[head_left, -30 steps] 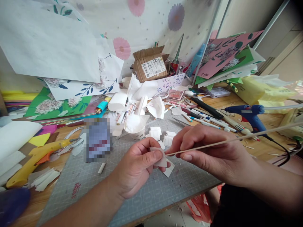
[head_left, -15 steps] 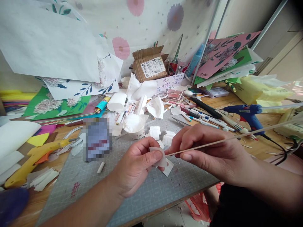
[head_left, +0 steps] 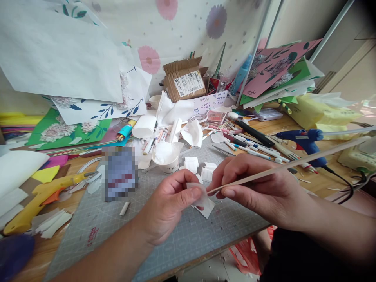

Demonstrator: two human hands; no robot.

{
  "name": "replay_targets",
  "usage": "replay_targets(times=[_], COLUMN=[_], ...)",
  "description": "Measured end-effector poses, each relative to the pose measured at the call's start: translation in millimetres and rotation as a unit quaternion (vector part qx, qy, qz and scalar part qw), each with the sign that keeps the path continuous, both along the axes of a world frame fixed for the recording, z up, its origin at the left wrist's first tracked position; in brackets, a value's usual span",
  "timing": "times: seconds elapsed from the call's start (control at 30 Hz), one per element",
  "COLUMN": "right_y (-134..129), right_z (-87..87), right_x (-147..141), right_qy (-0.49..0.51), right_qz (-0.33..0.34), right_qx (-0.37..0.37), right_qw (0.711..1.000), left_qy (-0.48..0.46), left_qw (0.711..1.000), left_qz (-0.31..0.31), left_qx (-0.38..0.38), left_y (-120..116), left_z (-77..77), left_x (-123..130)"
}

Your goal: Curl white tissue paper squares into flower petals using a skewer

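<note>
Between the thumb and fingers of my left hand is a small piece of thin white paper, closed in a pinch. My right hand grips a long, thin, flat wooden stick that slants up to the right edge. The stick's tip meets the paper at my left fingertips; whether the paper is wrapped around it I cannot tell. Just beneath lies a white paper square on the grey cutting mat. Small stacks of cut white paper sit beyond my hands, beside a paper cup stuffed with white material.
A blue glue gun with a cord stands at the right, a yellow one at the left. Several markers and tweezers lie beyond my right hand. A cardboard box sits at the back, with flower pictures around.
The wooden stick has turned about its length, now showing its broader face. The paper at my left fingertips has shifted slightly. Both hands stay almost in place.
</note>
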State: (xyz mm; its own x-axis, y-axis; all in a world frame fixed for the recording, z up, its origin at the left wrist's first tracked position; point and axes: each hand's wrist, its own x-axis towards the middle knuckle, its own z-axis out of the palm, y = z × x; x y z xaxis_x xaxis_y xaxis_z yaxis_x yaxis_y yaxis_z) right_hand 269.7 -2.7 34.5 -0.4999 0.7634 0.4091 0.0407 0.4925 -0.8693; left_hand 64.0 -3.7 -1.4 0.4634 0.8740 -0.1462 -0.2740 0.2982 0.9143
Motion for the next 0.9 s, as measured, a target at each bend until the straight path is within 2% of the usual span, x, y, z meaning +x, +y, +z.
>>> replay_targets(times=[0.07,0.17,0.2,0.27,0.33,0.4,0.53,0.7,0.8,0.9], right_y=[-0.2,-0.5,-0.7,-0.9,-1.1,-1.0,-0.5,0.7,2.1,3.8], right_z=[0.1,0.0,-0.1,-0.4,-0.9,-1.7,-2.9,-4.4,-5.9,-6.3], right_x=[1.0,2.0,2.1,1.8,0.8,-0.7,-3.5,-4.8,-4.6,-3.9], right_qy=[-0.008,-0.024,-0.029,-0.042,-0.058,-0.072,-0.074,-0.095,-0.091,-0.078], right_qz=[-0.006,-0.012,-0.013,-0.014,-0.016,-0.018,-0.020,-0.020,-0.023,-0.041], right_qx=[0.008,0.025,0.033,0.052,0.071,0.087,0.102,0.131,0.125,0.110], right_qw=[1.000,0.999,0.999,0.998,0.996,0.993,0.992,0.987,0.988,0.990], left_qy=[0.043,0.115,0.136,0.174,0.198,0.206,0.221,0.265,0.276,0.261], left_qw=[0.996,0.958,0.943,0.928,0.929,0.934,0.936,0.926,0.924,0.934], left_qz=[0.056,0.175,0.187,0.156,0.106,0.082,0.094,0.116,0.121,0.119], left_qx=[0.061,0.197,0.239,0.290,0.296,0.282,0.256,0.242,0.234,0.211], left_y=[-0.4,-2.6,-3.7,-5.9,-7.3,-7.7,-6.7,-5.6,-4.4,-2.4], left_z=[-1.5,-0.9,0.4,4.4,8.1,9.9,8.1,6.4,8.2,10.6], left_x=[-1.3,-5.3,-6.5,-7.4,-6.3,-3.9,-0.2,1.5,1.6,0.4])
